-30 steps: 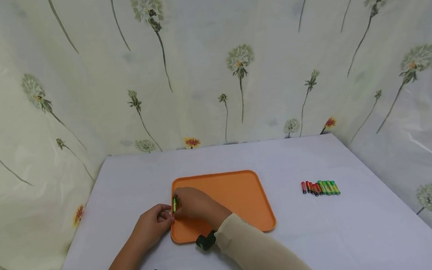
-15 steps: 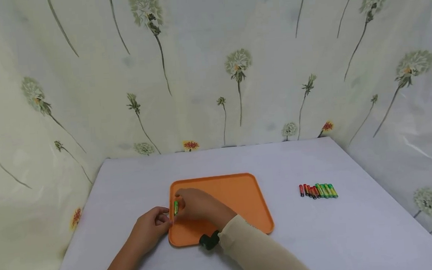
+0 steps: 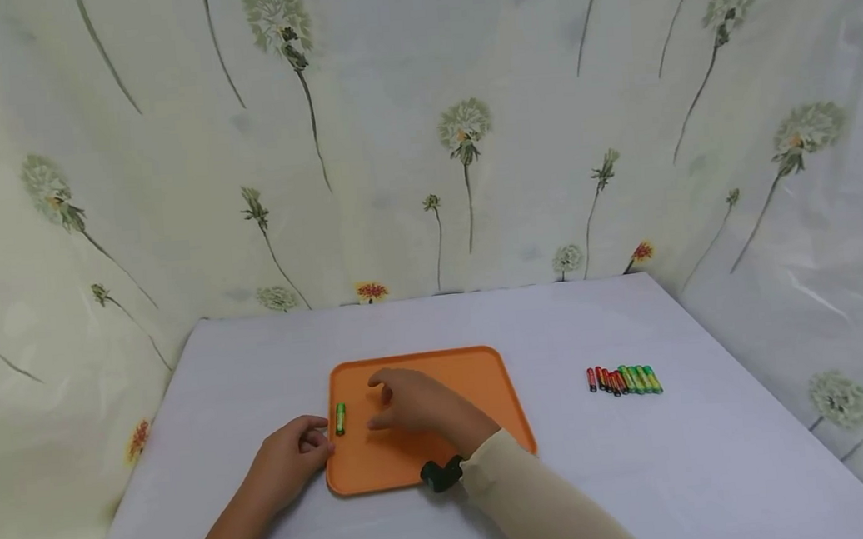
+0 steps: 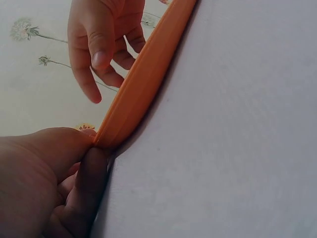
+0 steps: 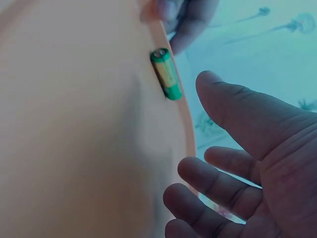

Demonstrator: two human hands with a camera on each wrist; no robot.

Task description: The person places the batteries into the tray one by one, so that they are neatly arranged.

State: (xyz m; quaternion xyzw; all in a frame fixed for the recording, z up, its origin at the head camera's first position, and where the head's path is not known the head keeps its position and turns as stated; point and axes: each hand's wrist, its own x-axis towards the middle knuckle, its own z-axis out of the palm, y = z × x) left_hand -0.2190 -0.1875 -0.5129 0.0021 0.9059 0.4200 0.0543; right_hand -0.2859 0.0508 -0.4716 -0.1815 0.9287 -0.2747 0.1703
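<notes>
A single green battery (image 3: 340, 419) lies on the orange tray (image 3: 439, 377), close to its left rim. My right hand (image 3: 418, 404) hovers over the tray just right of that battery, thumb and fingers spread apart around nothing. In the right wrist view, the battery (image 5: 166, 74) lies beside the rim, apart from my fingertips. My left hand (image 3: 287, 463) is at the tray's left edge; the left wrist view has its thumb and a finger pinching the orange rim (image 4: 143, 74).
To the right of the tray, a row of red batteries (image 3: 605, 380) and green batteries (image 3: 640, 379) lies on the white table (image 3: 566, 477). A flower-patterned cloth (image 3: 385, 139) hangs behind and along both sides.
My right hand has let go of the green battery and drawn away to the right. The battery now lies in plain sight on the tray. My left hand stays at the rim.
</notes>
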